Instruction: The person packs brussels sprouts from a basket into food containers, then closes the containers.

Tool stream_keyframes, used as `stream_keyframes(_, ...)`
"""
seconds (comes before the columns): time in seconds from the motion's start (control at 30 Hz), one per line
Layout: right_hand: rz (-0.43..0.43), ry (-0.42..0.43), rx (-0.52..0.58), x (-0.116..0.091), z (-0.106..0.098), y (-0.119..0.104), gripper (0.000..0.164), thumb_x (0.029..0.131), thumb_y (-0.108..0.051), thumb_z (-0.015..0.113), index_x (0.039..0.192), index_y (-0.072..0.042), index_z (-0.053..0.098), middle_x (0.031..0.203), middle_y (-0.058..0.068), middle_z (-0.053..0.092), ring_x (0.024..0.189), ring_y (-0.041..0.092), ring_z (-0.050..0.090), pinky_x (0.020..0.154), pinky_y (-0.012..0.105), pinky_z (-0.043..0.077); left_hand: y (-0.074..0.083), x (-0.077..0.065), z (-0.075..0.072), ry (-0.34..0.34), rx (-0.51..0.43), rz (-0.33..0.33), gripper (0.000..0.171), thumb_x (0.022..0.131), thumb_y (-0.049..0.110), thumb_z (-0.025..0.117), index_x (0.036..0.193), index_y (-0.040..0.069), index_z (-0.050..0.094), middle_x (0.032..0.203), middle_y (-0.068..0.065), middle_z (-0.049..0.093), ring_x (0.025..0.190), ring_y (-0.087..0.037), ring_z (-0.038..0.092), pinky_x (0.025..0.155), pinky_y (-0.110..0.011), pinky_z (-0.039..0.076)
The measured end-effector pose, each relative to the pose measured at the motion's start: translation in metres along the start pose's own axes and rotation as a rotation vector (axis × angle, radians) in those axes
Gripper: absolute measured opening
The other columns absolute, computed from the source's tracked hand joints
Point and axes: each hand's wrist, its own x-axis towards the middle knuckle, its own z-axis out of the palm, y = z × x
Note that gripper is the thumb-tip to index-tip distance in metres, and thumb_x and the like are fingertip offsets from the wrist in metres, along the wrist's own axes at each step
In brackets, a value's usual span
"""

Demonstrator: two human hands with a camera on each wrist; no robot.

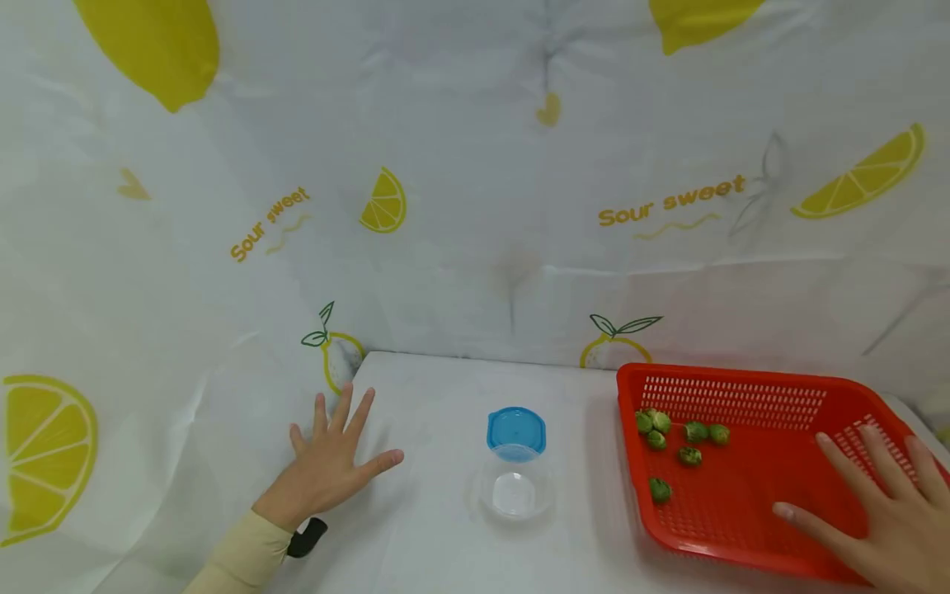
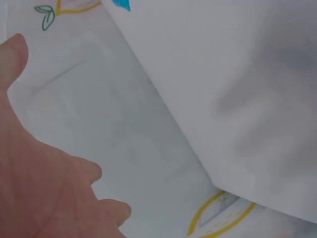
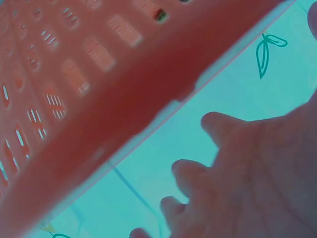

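Observation:
My left hand [image 1: 330, 469] hovers over the left side of the white table, fingers spread and nothing in it. In the left wrist view its palm [image 2: 44, 183] shows at the left edge. My right hand [image 1: 901, 520] is spread over the right part of a red plastic basket [image 1: 772, 511], holding nothing. Several small green Brussels sprouts [image 1: 696, 431] lie in the basket's left half. Between the hands, a clear round container [image 1: 514, 497] stands on the table, with a blue lid [image 1: 517, 427] just behind it, partly overlapped by the container's rim.
The white table [image 1: 438, 412] meets a white cloth backdrop [image 1: 475, 272] printed with lemons and lettering. A black band [image 1: 307, 538] shows at the left wrist, by the beige sleeve [image 1: 248, 553]. The basket's raised slotted walls [image 1: 731, 400] border the right side.

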Motion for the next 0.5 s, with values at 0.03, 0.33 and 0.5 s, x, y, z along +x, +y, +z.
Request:
stream_keyframes(0.03, 0.023, -0.002, 0.028, 0.002, -0.001, -0.002, 0.141, 0.075, -0.084, 0.075, 0.167, 0.004, 0.014, 0.169, 0.040, -0.014, 0.157, 0.054, -0.034, 0.121, 0.077, -0.021, 0.000, 0.000, 0.000, 0.007, -0.001, 0.001, 0.108, 0.095, 0.085, 0.053, 0.176, 0.025, 0.014, 0.183, -0.016, -0.001, 0.161, -0.066, -0.004, 0.106, -0.100, 0.005)
stream_keyframes(0.33, 0.006, -0.052, 0.146, 0.019, -0.024, 0.000, 0.120, 0.091, -0.080, 0.064, 0.165, 0.005, 0.023, 0.166, 0.046, 0.001, 0.155, 0.066, -0.016, 0.116, 0.088, -0.007, 0.005, 0.006, 0.011, 0.040, -0.126, 0.044, 0.102, 0.099, 0.082, 0.051, 0.176, 0.028, 0.010, 0.184, -0.006, 0.005, 0.166, -0.053, 0.011, 0.119, -0.087, 0.025)
stream_keyframes(0.5, -0.068, -0.188, 0.169, 0.040, -0.033, 0.011, 0.113, 0.093, -0.078, 0.063, 0.159, 0.010, 0.035, 0.158, 0.052, 0.020, 0.140, 0.072, 0.019, 0.097, 0.091, 0.034, 0.015, 0.012, 0.023, 0.035, -0.388, 0.024, 0.093, 0.104, 0.072, 0.054, 0.174, 0.019, 0.022, 0.178, -0.009, 0.032, 0.158, -0.038, 0.044, 0.124, -0.065, 0.043)
